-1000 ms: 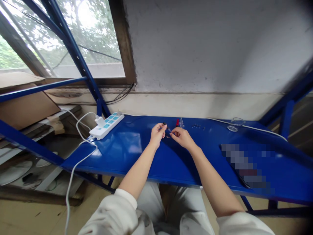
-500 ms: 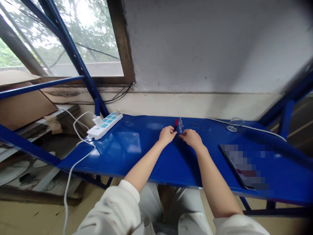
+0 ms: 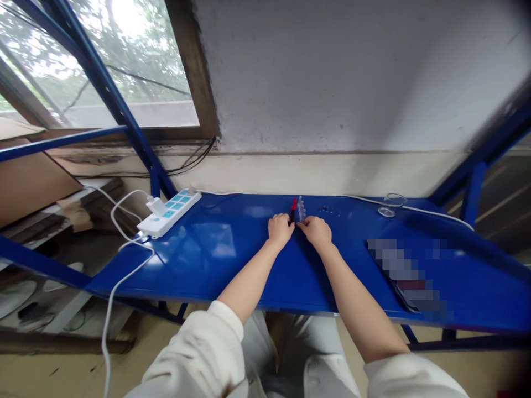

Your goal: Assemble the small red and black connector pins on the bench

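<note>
My left hand (image 3: 281, 230) is closed, its fingertips around the black lower end of a slim red-and-black tool (image 3: 294, 204), red end pointing away from me. The tool's exact kind is too small to make out. Just right of it lies a clear, bumpy plastic strip (image 3: 301, 208), which looks like a terminal strip. My right hand (image 3: 317, 232) pinches at the strip's near end, fingertips close together; the exact contact is partly hidden. Several tiny screw-like pieces (image 3: 327, 209) are scattered on the blue table (image 3: 224, 260) to the right.
On the left of the table sits a white power strip (image 3: 169, 214) with a plug and white cable. A clear cup (image 3: 388, 210) lies at the back right, near another white cable (image 3: 440, 216). A dark, pixelated flat device (image 3: 396, 271) rests at the right front. Blue frame posts flank both sides.
My right hand has shifted slightly left, closer to the near end of the plastic strip. My left hand keeps its hold on the tool. The whole view has turned a little.
</note>
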`<state>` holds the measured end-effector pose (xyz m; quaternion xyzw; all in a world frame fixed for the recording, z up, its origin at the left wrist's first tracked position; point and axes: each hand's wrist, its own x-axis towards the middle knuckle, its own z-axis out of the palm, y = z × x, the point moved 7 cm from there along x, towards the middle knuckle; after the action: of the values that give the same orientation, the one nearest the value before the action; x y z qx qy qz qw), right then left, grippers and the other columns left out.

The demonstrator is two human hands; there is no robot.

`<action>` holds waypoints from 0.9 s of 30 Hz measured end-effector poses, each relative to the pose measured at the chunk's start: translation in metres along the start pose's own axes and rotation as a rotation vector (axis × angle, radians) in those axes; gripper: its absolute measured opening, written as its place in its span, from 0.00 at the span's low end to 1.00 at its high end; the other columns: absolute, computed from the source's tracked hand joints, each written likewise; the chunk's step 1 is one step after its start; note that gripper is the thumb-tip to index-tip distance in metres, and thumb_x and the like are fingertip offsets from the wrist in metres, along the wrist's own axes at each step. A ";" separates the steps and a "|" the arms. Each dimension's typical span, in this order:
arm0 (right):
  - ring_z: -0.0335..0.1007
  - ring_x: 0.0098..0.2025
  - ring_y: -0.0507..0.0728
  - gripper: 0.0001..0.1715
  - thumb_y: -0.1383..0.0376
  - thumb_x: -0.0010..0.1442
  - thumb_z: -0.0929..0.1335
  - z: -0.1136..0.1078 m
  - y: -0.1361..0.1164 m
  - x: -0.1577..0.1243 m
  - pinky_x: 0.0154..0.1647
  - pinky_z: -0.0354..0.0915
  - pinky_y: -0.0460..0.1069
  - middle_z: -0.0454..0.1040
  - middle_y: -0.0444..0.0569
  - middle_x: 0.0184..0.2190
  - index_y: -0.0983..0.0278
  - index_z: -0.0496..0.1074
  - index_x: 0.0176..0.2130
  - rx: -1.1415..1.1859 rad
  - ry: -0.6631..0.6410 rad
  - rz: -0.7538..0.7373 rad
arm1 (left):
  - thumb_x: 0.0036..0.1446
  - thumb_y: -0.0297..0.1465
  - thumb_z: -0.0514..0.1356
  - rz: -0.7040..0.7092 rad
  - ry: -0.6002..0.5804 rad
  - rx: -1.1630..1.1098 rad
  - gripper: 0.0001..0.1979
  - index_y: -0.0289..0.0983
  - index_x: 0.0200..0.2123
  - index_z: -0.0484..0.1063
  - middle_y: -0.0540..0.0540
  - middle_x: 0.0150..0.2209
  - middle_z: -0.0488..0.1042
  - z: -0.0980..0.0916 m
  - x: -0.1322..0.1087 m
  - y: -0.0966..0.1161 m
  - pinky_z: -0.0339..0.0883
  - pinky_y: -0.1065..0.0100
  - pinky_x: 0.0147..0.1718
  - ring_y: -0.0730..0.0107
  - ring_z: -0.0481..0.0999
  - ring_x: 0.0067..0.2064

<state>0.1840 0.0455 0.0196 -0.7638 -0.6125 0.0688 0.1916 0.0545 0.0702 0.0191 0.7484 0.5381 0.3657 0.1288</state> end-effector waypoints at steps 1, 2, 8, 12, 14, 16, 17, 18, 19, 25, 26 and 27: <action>0.70 0.32 0.59 0.16 0.53 0.51 0.64 0.000 0.000 0.000 0.26 0.58 0.48 0.74 0.54 0.29 0.62 0.72 0.30 0.001 0.000 -0.002 | 0.46 0.29 0.60 0.009 -0.001 0.022 0.04 0.37 0.23 0.67 0.46 0.25 0.66 -0.001 0.000 0.001 0.56 0.67 0.34 0.64 0.66 0.33; 0.70 0.32 0.59 0.16 0.53 0.51 0.64 0.000 0.001 -0.001 0.26 0.58 0.48 0.74 0.54 0.29 0.62 0.72 0.31 0.002 -0.003 -0.005 | 0.47 0.30 0.60 0.016 0.002 0.045 0.04 0.37 0.24 0.67 0.46 0.25 0.67 -0.002 -0.001 0.001 0.56 0.67 0.34 0.63 0.66 0.33; 0.71 0.34 0.60 0.15 0.56 0.52 0.64 0.001 0.001 -0.002 0.28 0.59 0.48 0.74 0.54 0.31 0.62 0.71 0.36 -0.002 -0.062 -0.011 | 0.48 0.30 0.60 0.114 0.059 0.093 0.11 0.36 0.37 0.67 0.45 0.31 0.69 -0.019 -0.008 0.012 0.55 0.67 0.35 0.64 0.66 0.36; 0.71 0.37 0.60 0.14 0.58 0.54 0.63 0.001 -0.001 -0.004 0.31 0.60 0.49 0.74 0.54 0.34 0.62 0.70 0.38 -0.032 -0.071 -0.009 | 0.54 0.30 0.55 0.186 0.029 0.187 0.11 0.38 0.42 0.66 0.45 0.37 0.69 -0.022 -0.014 0.022 0.55 0.66 0.38 0.64 0.65 0.40; 0.70 0.37 0.60 0.14 0.58 0.55 0.62 0.001 -0.003 -0.005 0.32 0.60 0.48 0.73 0.54 0.35 0.62 0.70 0.39 -0.050 -0.065 -0.016 | 0.55 0.30 0.53 0.201 -0.003 0.248 0.13 0.39 0.45 0.65 0.45 0.39 0.69 -0.019 -0.015 0.024 0.56 0.65 0.39 0.63 0.65 0.42; 0.70 0.38 0.59 0.14 0.58 0.55 0.62 0.001 -0.003 -0.005 0.33 0.60 0.48 0.73 0.54 0.35 0.62 0.69 0.39 -0.065 -0.065 -0.019 | 0.56 0.30 0.52 0.200 -0.031 0.290 0.14 0.39 0.47 0.65 0.44 0.40 0.69 -0.017 -0.016 0.025 0.57 0.64 0.38 0.63 0.65 0.43; 0.70 0.38 0.59 0.15 0.58 0.56 0.62 0.001 -0.003 -0.006 0.33 0.60 0.48 0.73 0.54 0.35 0.63 0.69 0.39 -0.073 -0.065 -0.017 | 0.56 0.29 0.51 0.193 -0.036 0.297 0.14 0.39 0.47 0.65 0.44 0.40 0.69 -0.017 -0.017 0.024 0.57 0.64 0.38 0.63 0.65 0.43; 0.70 0.38 0.59 0.15 0.58 0.56 0.61 0.001 -0.004 -0.006 0.33 0.60 0.48 0.73 0.54 0.35 0.63 0.69 0.39 -0.081 -0.065 -0.013 | 0.56 0.29 0.51 0.187 -0.035 0.295 0.14 0.39 0.46 0.65 0.44 0.40 0.69 -0.017 -0.016 0.023 0.57 0.64 0.38 0.63 0.65 0.42; 0.70 0.38 0.59 0.15 0.58 0.56 0.61 0.001 -0.004 -0.006 0.34 0.60 0.48 0.73 0.54 0.35 0.63 0.69 0.39 -0.089 -0.067 -0.011 | 0.56 0.29 0.51 0.182 -0.031 0.286 0.13 0.39 0.45 0.66 0.44 0.39 0.70 -0.018 -0.016 0.022 0.58 0.64 0.38 0.63 0.65 0.42; 0.71 0.37 0.60 0.15 0.61 0.58 0.59 -0.003 -0.012 -0.010 0.32 0.60 0.49 0.73 0.56 0.35 0.65 0.67 0.41 -0.120 -0.071 -0.066 | 0.54 0.26 0.54 0.136 0.062 0.107 0.04 0.37 0.34 0.65 0.46 0.34 0.69 -0.022 -0.010 0.010 0.59 0.66 0.37 0.66 0.67 0.37; 0.71 0.36 0.60 0.15 0.61 0.57 0.59 -0.003 -0.013 -0.011 0.32 0.60 0.49 0.73 0.56 0.34 0.65 0.67 0.41 -0.122 -0.073 -0.078 | 0.53 0.26 0.54 0.127 0.096 0.050 0.03 0.37 0.33 0.65 0.46 0.33 0.69 -0.023 -0.009 0.008 0.60 0.67 0.36 0.68 0.67 0.35; 0.71 0.36 0.60 0.14 0.61 0.57 0.60 -0.004 -0.014 -0.011 0.32 0.60 0.49 0.73 0.56 0.34 0.64 0.68 0.40 -0.124 -0.079 -0.091 | 0.53 0.26 0.54 0.121 0.135 -0.012 0.03 0.37 0.33 0.64 0.47 0.33 0.68 -0.024 -0.008 0.005 0.60 0.68 0.36 0.69 0.66 0.34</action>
<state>0.1694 0.0365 0.0270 -0.7424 -0.6566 0.0520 0.1226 0.0403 0.0559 0.0360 0.7524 0.4972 0.4257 0.0745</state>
